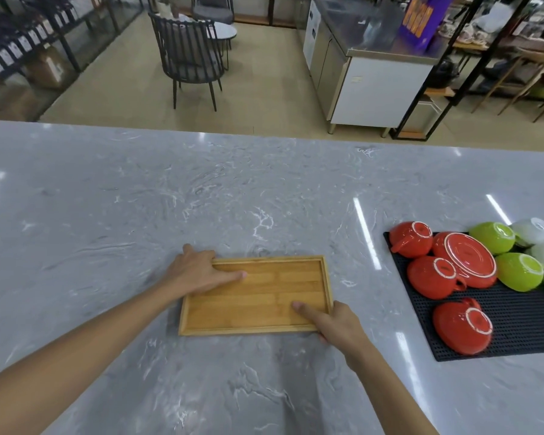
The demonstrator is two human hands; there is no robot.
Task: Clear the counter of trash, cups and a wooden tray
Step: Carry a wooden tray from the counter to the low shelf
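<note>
The wooden tray (pixel 258 296) lies flat on the bench (pixel 201 189), low centre, long axis left to right. It is gripped at both short ends: left hand (pixel 198 271) far-left corner, right hand (pixel 333 321) near-right corner, thumbs inside.

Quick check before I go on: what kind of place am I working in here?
Probably a cafe or shop service counter. A grey marble counter carries upturned cups drying on a black mat; beyond it stand a stainless under-counter unit, a dark chair and shelves of tagged bottles.
</note>
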